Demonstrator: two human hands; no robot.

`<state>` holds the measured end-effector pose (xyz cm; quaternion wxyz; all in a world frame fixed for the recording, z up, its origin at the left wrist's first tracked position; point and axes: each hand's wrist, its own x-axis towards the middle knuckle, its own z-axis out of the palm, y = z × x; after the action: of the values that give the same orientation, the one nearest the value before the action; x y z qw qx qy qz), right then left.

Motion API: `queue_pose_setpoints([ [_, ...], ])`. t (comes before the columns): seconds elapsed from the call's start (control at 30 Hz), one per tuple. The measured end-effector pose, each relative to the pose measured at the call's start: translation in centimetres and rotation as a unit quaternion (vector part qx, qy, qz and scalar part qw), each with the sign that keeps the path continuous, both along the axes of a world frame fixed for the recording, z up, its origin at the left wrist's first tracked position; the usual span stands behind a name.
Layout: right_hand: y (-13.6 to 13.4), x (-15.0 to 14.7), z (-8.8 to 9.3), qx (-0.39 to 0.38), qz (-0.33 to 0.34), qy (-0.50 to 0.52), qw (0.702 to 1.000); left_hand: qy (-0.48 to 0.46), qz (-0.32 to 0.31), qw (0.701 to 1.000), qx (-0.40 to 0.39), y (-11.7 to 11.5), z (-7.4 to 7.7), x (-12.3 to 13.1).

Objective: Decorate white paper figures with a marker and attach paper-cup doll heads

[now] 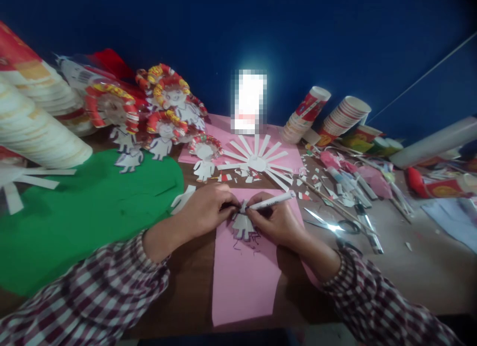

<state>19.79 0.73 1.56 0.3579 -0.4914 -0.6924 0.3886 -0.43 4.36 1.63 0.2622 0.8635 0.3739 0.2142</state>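
Note:
A small white paper doll cutout with dark edges lies on a pink sheet. My left hand pinches the doll's upper left part between thumb and fingers. A white marker is gripped in my right hand, its tip down at the upper part of the doll. The fingers of both hands partly hide the doll's head. Short dark marker strokes show on the pink sheet around its feet. Another white cutout lies partly behind my left hand.
Finished-looking dolls with red and yellow rings stand behind left, near a green sheet. A cup cut into strips is ahead. Scissors, a black marker and scraps lie right. Paper cup stacks stand behind.

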Motion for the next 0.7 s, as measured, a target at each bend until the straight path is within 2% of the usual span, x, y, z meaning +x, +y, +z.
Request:
queue_pose_setpoints([
  [0.7, 0.03, 0.21, 0.25, -0.024, 0.013, 0.004, 1.0, 0.002, 0.001, 1.0, -0.002, -0.07, -0.12, -0.1],
])
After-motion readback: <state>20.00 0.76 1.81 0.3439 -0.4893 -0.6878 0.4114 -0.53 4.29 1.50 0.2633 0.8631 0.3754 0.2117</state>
